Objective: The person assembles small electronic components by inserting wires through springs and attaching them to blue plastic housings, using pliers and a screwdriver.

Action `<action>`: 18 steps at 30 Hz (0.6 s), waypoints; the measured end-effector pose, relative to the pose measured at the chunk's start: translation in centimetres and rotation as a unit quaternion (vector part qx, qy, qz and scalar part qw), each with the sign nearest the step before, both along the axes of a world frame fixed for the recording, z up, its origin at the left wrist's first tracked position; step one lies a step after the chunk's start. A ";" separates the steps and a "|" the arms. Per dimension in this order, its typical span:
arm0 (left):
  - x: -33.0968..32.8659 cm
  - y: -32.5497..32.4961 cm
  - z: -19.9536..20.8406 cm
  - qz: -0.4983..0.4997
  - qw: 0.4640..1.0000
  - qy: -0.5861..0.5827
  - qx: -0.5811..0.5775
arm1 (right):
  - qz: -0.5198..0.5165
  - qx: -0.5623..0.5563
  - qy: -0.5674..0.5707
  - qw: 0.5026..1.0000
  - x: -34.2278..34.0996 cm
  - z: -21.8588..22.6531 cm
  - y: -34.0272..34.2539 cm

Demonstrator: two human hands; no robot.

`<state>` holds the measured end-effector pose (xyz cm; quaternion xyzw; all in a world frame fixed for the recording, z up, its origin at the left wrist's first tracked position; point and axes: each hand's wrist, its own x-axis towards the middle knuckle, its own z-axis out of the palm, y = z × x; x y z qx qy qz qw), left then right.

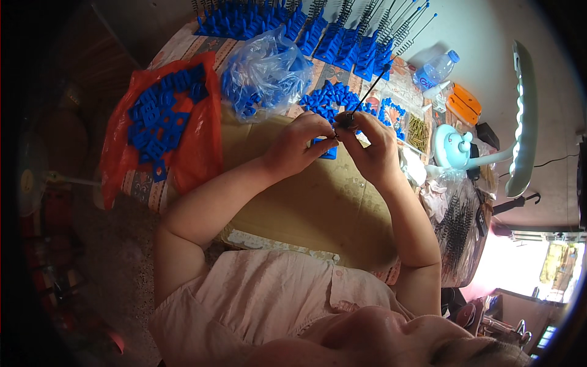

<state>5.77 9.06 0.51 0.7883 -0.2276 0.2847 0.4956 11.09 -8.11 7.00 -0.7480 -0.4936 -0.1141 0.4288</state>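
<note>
Both hands meet over the middle of the cardboard. My right hand (373, 150) pinches a thin dark rod (369, 92), which slants up and away to the right; a dark lump sits at its near end, and its kind is unclear. My left hand (301, 142) has its thumb and fingertips closed at the same spot, touching or nearly touching the right fingertips. Whatever small part lies between them is hidden. Just under the fingertips, a flat blue plastic piece (325, 150) shows partly.
Cardboard (293, 202) covers the near table. An orange-red bag (199, 147) of blue pieces lies left, a clear bag (266, 76) behind. Blue stands with black springs (348, 46) line the back. Brass-coloured screws (418, 133), a bottle (435, 70) and a lit lamp (523, 122) are right.
</note>
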 end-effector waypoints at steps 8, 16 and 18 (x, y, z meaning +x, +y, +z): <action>-0.2 0.0 0.2 0.002 1.000 0.003 0.005 | 0.002 0.001 0.007 1.000 0.0 0.0 0.0; 0.0 0.0 0.0 0.001 1.000 -0.001 0.005 | 0.003 0.002 0.011 1.000 -0.1 0.1 0.0; 0.0 0.1 0.0 0.000 1.000 0.002 0.007 | 0.003 0.002 0.012 1.000 -0.1 0.1 0.1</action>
